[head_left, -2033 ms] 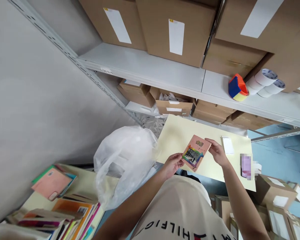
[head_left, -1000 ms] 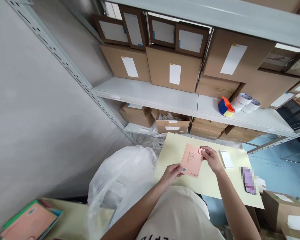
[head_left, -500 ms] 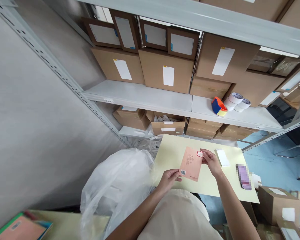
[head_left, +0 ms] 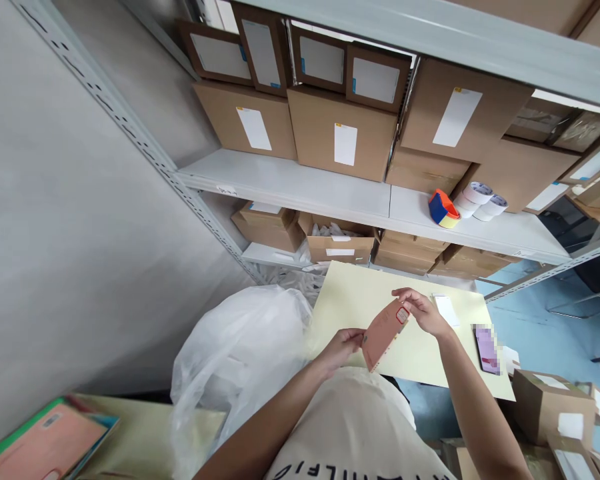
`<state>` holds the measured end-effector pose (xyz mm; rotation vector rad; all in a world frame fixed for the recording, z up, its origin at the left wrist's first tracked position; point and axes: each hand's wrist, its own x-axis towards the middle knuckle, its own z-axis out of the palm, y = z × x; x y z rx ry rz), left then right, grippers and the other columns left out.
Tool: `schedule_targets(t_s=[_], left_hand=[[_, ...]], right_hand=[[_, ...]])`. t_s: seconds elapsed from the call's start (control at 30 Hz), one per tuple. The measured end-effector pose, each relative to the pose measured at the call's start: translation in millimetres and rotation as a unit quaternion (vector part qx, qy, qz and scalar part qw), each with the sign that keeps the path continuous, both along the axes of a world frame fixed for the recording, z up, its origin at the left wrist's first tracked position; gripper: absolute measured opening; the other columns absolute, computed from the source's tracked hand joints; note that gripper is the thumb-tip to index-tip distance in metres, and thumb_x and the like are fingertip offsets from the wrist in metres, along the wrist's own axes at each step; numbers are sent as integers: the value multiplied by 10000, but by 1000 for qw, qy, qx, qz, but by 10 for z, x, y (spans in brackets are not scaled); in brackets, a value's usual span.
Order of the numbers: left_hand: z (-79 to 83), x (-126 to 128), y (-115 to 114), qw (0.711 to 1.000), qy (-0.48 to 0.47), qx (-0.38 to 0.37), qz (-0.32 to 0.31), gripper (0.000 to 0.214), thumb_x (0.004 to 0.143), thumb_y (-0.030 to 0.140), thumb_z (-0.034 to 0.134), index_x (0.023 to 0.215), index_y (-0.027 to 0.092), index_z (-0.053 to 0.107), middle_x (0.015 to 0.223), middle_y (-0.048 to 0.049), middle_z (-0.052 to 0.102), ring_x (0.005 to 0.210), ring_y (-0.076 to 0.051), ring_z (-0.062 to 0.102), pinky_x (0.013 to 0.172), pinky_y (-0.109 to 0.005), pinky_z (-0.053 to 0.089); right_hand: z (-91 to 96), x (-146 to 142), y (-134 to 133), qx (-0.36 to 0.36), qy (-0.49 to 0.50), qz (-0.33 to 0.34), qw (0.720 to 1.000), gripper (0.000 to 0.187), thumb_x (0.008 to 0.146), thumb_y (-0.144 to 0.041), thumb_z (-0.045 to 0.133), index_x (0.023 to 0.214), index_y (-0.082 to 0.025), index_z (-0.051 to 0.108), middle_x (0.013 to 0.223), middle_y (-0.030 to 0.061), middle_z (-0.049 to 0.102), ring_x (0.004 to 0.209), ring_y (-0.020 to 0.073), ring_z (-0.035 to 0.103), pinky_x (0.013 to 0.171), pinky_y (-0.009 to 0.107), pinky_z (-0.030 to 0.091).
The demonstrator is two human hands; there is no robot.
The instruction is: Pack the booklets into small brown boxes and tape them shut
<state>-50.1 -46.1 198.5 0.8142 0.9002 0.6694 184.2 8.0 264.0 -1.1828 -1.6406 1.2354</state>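
I hold a thin pink book (head_left: 383, 335) in both hands above a pale yellow table (head_left: 350, 300). Its plain back cover faces left and it is tilted steeply on edge. My left hand (head_left: 343, 345) pinches the lower left corner. My right hand (head_left: 421, 311) grips the upper right corner, fingers curled over the top. A small white card (head_left: 446, 310) lies flat on the table just right of my right hand, and a blurred purple object (head_left: 487, 348) lies further right.
A large clear plastic bag (head_left: 240, 360) bulges at my left. Grey shelving (head_left: 330, 193) holds labelled cardboard boxes (head_left: 343, 137), a coloured tape dispenser (head_left: 442, 207) and white tape rolls (head_left: 477, 197). Books (head_left: 45, 443) lie at lower left; more boxes (head_left: 555, 407) sit at lower right.
The book was flipped from its picture cover to its plain back, then tilted up on edge. The view swung up from the book piles toward the shelves.
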Motion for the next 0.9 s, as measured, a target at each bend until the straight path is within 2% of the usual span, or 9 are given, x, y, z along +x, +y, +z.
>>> schedule_targets(t_s=[0.1,0.17,0.27,0.33,0.43,0.53,0.6,0.77,0.9], left_hand=[[31,-42,44,1000,-1,0,-15,430,646,542,770,897,193,757,902,-64,743,868,-210,652,774,-302,453],[65,-120,108,1000,-9,1,25,502,681,624,699,968,215,744,1017,-82,738,972,-234,656,798,-313,464],[131,-253,241,996,-9,33,82,636,715,718,598,1097,221,704,1124,-107,710,1021,-239,652,840,-335,473],[170,-281,321,993,20,85,78,641,677,676,675,1100,195,701,1075,-118,718,968,-236,661,861,-345,473],[203,-188,365,986,60,146,44,543,637,560,768,999,158,723,921,-96,727,844,-214,655,820,-332,481],[205,-28,313,981,87,173,27,392,704,517,716,828,145,717,720,-39,676,669,-159,592,673,-279,459],[196,56,257,977,102,181,39,366,745,513,668,758,148,695,636,-8,623,591,-127,530,601,-252,418],[153,203,162,983,79,127,102,448,707,583,677,802,146,697,642,-5,624,574,-112,513,580,-234,412],[132,348,135,986,34,52,152,541,616,634,740,846,147,701,698,-21,663,625,-129,566,645,-257,469]], right_hand=[[-1,-102,39,-32,17,2,999,393,811,-627,584,825,-234,573,841,43,649,830,206,618,770,357,485],[-17,-141,82,-35,15,-47,998,416,784,-642,593,798,-229,545,706,-3,579,668,167,558,659,313,464],[-20,-143,139,-29,4,-124,992,422,750,-636,606,774,-221,532,654,-22,525,590,139,481,562,270,403],[-1,-128,151,-32,-9,-142,989,419,738,-630,609,764,-218,539,649,-18,528,582,138,472,548,266,391],[32,-129,137,-34,-37,-147,988,399,744,-608,613,765,-211,572,666,-3,566,605,143,497,569,271,410],[28,-156,123,-27,-44,-164,985,383,746,-590,625,753,-208,588,665,2,587,615,145,517,578,275,428],[-2,-165,121,-31,-23,-178,983,387,731,-593,641,753,-212,580,671,4,599,619,148,535,577,277,440],[-109,-60,62,-112,114,-208,965,540,660,-620,713,1001,-227,570,695,-4,648,615,166,599,562,286,481],[-186,118,-147,-184,173,-172,952,654,638,-555,775,1165,-235,556,812,23,708,715,184,654,631,310,541]])
